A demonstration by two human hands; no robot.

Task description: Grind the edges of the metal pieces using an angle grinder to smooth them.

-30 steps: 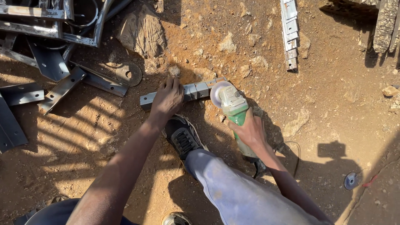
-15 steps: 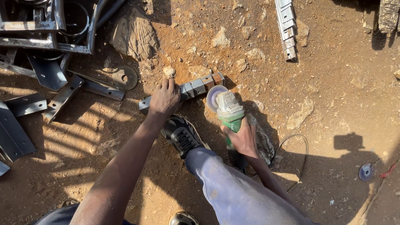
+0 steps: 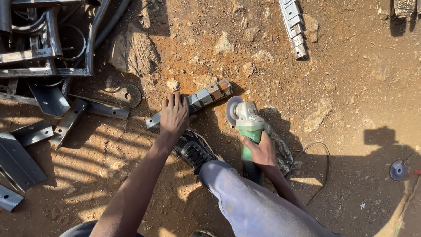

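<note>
Your left hand (image 3: 174, 113) lies palm-down with fingers together, pressing on a short metal bar (image 3: 206, 96) that rests on the dirt ground (image 3: 351, 74); the bar's free end sticks out to that hand's right. Your right hand (image 3: 258, 150) is wrapped around the green body of an angle grinder (image 3: 246, 120), its disc standing just beside the bar's free end. Your black shoe (image 3: 193, 149) sits between the two hands, just below the bar. Metal scrap (image 3: 39, 57) lies well to the left of your left hand.
</note>
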